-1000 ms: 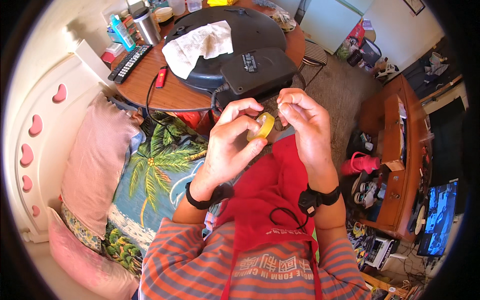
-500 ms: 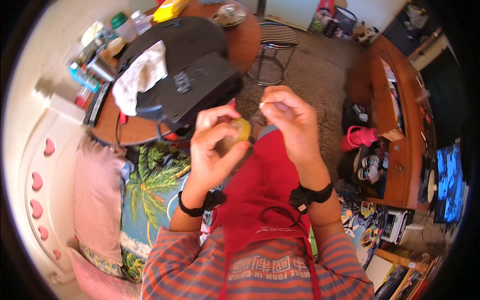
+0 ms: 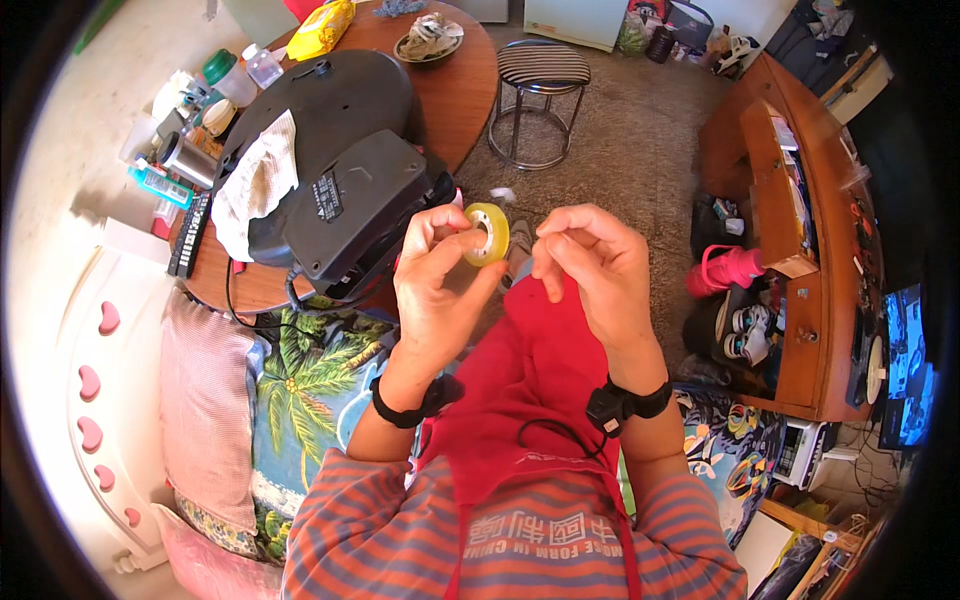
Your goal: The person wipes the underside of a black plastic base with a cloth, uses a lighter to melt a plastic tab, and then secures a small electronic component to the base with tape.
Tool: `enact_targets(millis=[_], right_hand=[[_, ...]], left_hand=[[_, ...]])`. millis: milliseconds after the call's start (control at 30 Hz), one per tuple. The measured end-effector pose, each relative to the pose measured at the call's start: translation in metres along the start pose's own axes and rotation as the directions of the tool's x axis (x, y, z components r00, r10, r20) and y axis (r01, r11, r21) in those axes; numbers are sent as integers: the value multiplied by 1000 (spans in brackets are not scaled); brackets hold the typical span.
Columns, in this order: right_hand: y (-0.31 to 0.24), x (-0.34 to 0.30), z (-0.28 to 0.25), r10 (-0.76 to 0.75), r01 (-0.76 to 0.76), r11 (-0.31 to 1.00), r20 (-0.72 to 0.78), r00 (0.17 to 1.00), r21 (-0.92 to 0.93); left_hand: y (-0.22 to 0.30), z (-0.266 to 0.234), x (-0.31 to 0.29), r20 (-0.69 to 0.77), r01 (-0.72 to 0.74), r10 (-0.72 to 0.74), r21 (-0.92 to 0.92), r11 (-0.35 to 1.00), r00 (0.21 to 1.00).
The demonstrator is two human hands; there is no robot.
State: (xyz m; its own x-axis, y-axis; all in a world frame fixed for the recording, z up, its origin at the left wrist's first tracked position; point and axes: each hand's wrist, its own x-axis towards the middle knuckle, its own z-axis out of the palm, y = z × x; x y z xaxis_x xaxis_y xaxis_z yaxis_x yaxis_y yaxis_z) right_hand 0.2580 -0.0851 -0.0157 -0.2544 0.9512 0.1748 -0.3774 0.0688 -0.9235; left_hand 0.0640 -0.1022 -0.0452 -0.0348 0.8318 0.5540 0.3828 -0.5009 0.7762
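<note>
The left hand (image 3: 432,275) holds a yellow tape roll (image 3: 499,238), which is raised above the apron, clear of all surfaces. The roll is turned on edge, its open core facing the palm. The fingers and thumb are bent around its left side, one finger at the core; whether that fingertip passes into the hole cannot be determined.

The right hand (image 3: 605,275) is positioned to the right of the roll, apart from it. Its fingers are curled and the thumb lies close to them, leaving a narrow gap at most. Whether anything is pinched there cannot be determined. Each wrist carries a black wristband (image 3: 640,403).

Below the hands is a red apron (image 3: 540,350), worn over a striped shirt (image 3: 380,510). At far left, a round wooden table (image 3: 462,115) supports a large black device (image 3: 340,105). A rectangular housing (image 3: 385,185) forms its near right part. A white cloth (image 3: 262,180) is draped over the device's left side, and a remote control (image 3: 188,243) lies to the left of it. A striped stool (image 3: 543,65) stands to the right of the table. At right, a pink jug (image 3: 730,268) is located beside a wooden cabinet (image 3: 805,345).
</note>
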Motion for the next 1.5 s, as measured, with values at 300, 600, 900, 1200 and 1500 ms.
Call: enact_targets(millis=[300, 600, 900, 1200, 1500], right_hand=[[9, -5, -7, -31, 31, 999, -15, 999, 9], [29, -3, 9, -140, 141, 981, 16, 990, -132], [15, -11, -4, -287, 277, 823, 58, 956, -496], [-1, -14, -2, -322, 365, 621, 199, 926, -693], [-12, -14, 0, -345, 412, 550, 252, 904, -726]], left_hand=[[2, 6, 9, -82, -163, 171, 93, 982, 982], [9, 14, -4, -10, -63, 64, 11, 998, 998], [10, -14, 0, 105, 273, -257, -522, 808, 961], [15, -21, 1, 162, 356, -317, -450, 819, 934], [22, -28, 6, 218, 420, -360, -420, 804, 907]])
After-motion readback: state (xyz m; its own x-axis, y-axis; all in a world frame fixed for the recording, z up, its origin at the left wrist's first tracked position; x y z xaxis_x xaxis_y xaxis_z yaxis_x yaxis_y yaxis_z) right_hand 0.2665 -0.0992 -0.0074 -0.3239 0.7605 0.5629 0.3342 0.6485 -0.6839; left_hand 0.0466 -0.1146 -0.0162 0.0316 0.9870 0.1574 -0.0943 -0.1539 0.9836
